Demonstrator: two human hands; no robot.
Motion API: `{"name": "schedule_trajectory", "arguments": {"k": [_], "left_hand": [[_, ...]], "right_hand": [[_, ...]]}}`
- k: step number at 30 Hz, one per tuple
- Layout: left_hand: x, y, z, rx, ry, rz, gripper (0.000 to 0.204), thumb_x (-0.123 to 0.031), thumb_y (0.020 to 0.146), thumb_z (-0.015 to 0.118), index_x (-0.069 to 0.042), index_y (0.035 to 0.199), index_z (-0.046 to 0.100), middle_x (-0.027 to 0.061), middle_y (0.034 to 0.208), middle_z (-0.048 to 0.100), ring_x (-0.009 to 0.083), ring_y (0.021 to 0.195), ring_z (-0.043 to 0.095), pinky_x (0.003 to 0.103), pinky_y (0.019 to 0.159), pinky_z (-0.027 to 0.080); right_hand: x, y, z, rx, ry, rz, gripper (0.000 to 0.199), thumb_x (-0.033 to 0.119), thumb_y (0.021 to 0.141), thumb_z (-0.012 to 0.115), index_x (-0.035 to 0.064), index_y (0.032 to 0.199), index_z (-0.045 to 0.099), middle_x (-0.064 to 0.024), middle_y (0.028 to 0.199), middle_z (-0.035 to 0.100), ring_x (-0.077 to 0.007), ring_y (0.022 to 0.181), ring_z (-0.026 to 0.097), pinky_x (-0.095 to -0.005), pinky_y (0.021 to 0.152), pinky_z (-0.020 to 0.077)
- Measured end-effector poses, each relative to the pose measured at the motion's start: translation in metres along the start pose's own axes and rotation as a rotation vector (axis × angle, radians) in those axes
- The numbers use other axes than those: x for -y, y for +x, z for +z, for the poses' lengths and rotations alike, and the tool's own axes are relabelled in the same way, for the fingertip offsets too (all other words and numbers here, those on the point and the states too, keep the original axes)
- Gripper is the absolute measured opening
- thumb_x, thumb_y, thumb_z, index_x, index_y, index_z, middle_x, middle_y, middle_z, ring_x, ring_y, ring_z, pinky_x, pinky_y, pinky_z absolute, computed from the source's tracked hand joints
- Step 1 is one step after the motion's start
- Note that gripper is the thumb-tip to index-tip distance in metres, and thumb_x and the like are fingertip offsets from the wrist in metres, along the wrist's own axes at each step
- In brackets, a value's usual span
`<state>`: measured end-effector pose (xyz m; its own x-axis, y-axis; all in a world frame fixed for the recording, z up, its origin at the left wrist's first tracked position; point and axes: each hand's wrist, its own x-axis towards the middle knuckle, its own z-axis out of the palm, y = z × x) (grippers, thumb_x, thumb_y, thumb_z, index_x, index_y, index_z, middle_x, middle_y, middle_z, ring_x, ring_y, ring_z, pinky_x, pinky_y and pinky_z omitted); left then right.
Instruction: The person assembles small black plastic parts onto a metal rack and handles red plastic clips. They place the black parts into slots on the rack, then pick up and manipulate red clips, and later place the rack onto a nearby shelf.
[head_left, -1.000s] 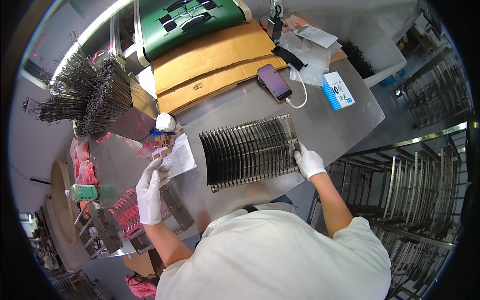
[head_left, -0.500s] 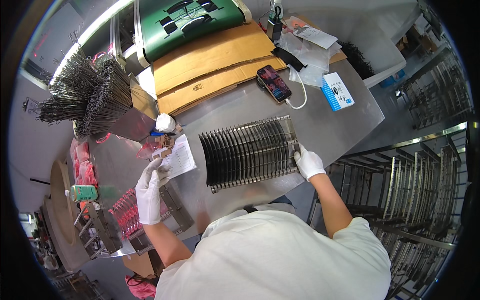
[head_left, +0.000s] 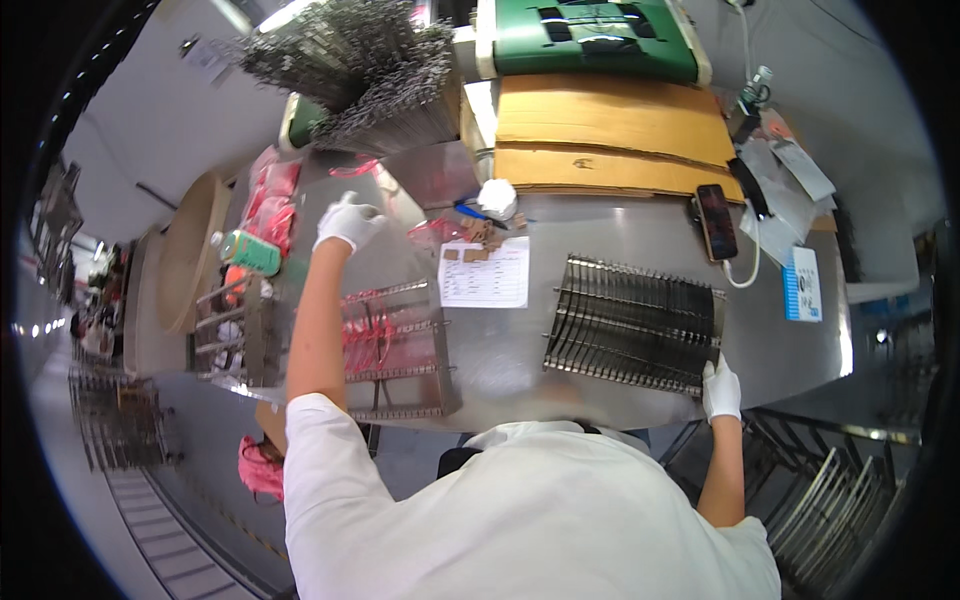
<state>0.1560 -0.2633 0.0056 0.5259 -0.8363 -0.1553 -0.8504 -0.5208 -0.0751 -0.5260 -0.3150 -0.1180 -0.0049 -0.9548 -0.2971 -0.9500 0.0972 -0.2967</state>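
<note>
My right hand, in a white glove, grips the near right corner of a metal rack. A row of dark curved strips fills this rack, which lies on the steel table. My left hand, also gloved, is stretched far out over the left side of the table. Its fingers are loosely bent and apart, and I see nothing in them. Nearest to it are pink plastic bags and a metal bin of thin hooked wires.
A second rack with pink-red strips stands front left. Between the racks lies a printed sheet with cardboard bits. A green bottle is at left. Cardboard lies before a green conveyor. A phone stands right.
The view has swung left, so the table sits further right in it. My left hand has moved from beside the paper out to the far left. My right hand stays on the rack.
</note>
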Motion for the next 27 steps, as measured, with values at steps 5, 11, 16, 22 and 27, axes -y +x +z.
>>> {"name": "schedule_trajectory", "arguments": {"k": [5,11,16,22,27], "left_hand": [[-0.004,0.086,0.021,-0.131,0.284,-0.034,0.045,-0.056,0.085,0.067,-0.032,0.122,0.075,0.0115,0.159,0.040,0.0361,0.148,0.033,0.055,0.113,0.036],[0.046,0.143,0.055,-0.102,0.137,0.000,0.051,-0.052,0.092,0.062,-0.015,0.127,0.071,0.0076,0.150,0.052,0.0262,0.138,0.048,0.049,0.113,0.037],[0.130,0.105,0.029,-0.271,-0.565,-0.186,0.039,-0.033,0.099,0.061,-0.003,0.120,0.073,0.0114,0.110,0.076,0.0208,0.103,0.071,0.031,0.094,0.052],[0.126,-0.093,-0.041,-0.512,-1.154,-0.100,0.035,-0.023,0.104,0.056,0.005,0.117,0.073,0.0117,0.115,0.073,0.0179,0.108,0.067,0.032,0.101,0.048],[-0.017,-0.224,-0.057,-0.426,-1.384,0.012,0.035,-0.024,0.103,0.059,0.008,0.108,0.072,0.0165,0.110,0.073,0.0208,0.100,0.068,0.033,0.091,0.052]], "right_hand": [[0.008,-0.005,-0.007,-0.023,0.018,0.057,0.045,0.035,0.101,0.049,0.0162,0.141,0.055,-0.0314,0.104,0.069,-0.0494,0.101,0.065,-0.0583,0.089,0.0495],[0.012,-0.015,-0.038,0.105,0.035,0.020,0.054,0.040,0.100,0.052,0.0137,0.147,0.051,-0.0305,0.111,0.068,-0.0473,0.106,0.065,-0.0541,0.094,0.0491],[0.016,-0.024,-0.079,0.004,-0.038,0.045,0.054,0.041,0.098,0.058,0.0177,0.147,0.053,-0.0267,0.116,0.068,-0.0410,0.110,0.065,-0.0486,0.096,0.0494],[0.098,-0.031,-0.102,-0.422,0.494,-0.256,0.032,0.017,0.098,0.064,0.0120,0.128,0.069,-0.0155,0.094,0.073,-0.0257,0.084,0.071,-0.0364,0.078,0.0555],[0.195,-0.070,-0.080,0.121,0.756,-0.775,0.049,0.003,0.093,0.062,0.0023,0.142,0.057,-0.0070,0.109,0.070,-0.0107,0.077,0.059,-0.0246,0.074,0.0507]]}}
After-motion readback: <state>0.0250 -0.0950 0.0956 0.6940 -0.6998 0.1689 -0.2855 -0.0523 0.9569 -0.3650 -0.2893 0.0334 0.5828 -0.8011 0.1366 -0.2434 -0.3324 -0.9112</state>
